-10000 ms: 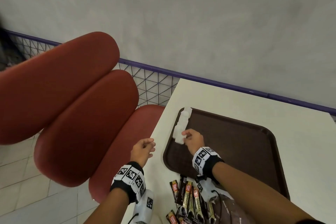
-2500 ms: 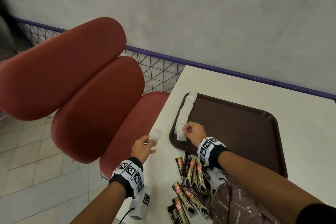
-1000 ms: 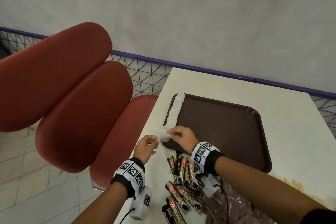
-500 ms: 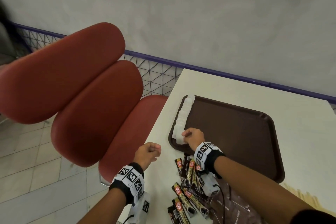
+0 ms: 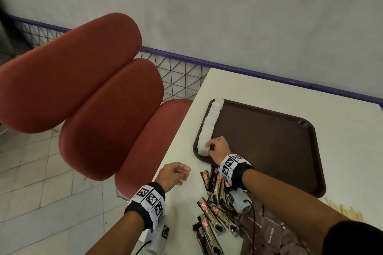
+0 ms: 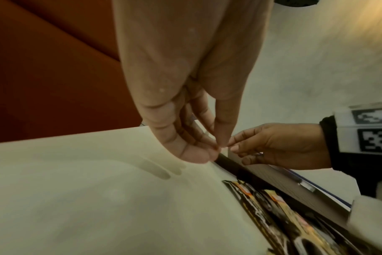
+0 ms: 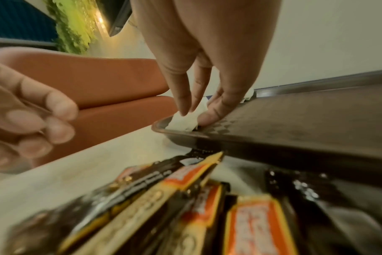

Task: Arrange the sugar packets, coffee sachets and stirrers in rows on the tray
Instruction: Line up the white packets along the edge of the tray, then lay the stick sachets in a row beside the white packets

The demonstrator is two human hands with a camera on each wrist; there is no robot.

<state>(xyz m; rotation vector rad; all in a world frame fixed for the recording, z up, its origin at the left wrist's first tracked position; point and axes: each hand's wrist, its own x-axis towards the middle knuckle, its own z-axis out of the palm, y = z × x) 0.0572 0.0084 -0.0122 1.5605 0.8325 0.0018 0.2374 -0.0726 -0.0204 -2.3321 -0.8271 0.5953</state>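
White sugar packets (image 5: 209, 125) lie overlapping in one row along the left edge of the dark brown tray (image 5: 269, 141); black-and-gold coffee sachets (image 5: 215, 198) sprawl in a loose heap on the table just near of it, pale wooden stirrers (image 5: 339, 211) near its right corner

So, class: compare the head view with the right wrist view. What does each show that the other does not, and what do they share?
Only the head view shows the whole row of sugar packets along the tray's left edge, the stirrers on the table to the right, and the wrist bands.

Only the right wrist view shows, close up, the right hand's fingertips pinching the nearest packet just inside the tray's near corner.

Both show the tray, the coffee sachets lying off the tray, the red seat, and the left hand holding nothing.
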